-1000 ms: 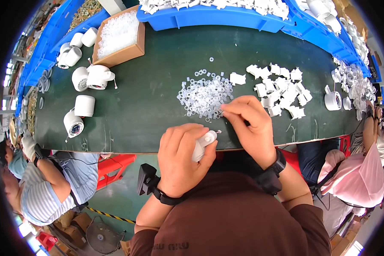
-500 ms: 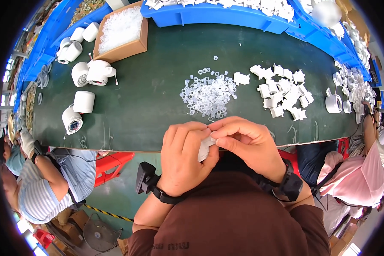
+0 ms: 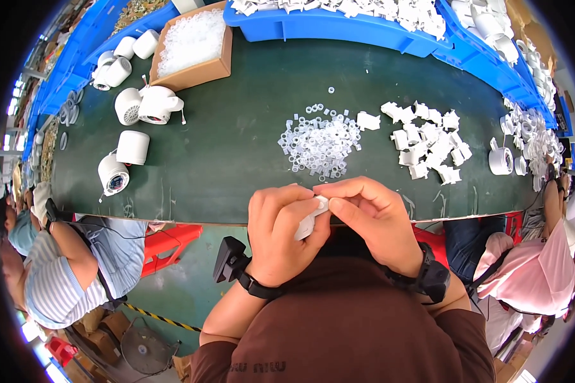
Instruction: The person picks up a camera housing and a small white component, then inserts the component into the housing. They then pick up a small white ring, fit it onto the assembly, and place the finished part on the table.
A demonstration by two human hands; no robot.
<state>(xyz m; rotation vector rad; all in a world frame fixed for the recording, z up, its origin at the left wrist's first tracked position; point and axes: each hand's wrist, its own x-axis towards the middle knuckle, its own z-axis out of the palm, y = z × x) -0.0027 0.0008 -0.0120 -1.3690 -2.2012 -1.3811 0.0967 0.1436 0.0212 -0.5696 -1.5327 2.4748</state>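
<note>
A small white plastic part (image 3: 305,227) sits in the closed fingers of my left hand (image 3: 276,233), just off the table's near edge. My right hand (image 3: 380,220) meets it there, thumb and forefinger pinched at the part's upper end; whether a small ring lies between those fingertips is hidden. Beyond my hands lies a heap of small translucent rings (image 3: 319,143) on the dark green table (image 3: 223,140). To its right spreads a pile of white plastic parts (image 3: 428,140), and a single white part (image 3: 368,120) rests between the two.
A cardboard box (image 3: 198,73) of clear pieces stands at the back left, near several white round housings (image 3: 133,148). Blue bins (image 3: 338,32) of white parts line the far edge. People sit at both sides, one in a striped top (image 3: 64,274), one in pink (image 3: 533,268).
My right fingers have shifted slightly on the white part, so more of its upper end shows. Both hands stay together. The whole view has moved a little.
</note>
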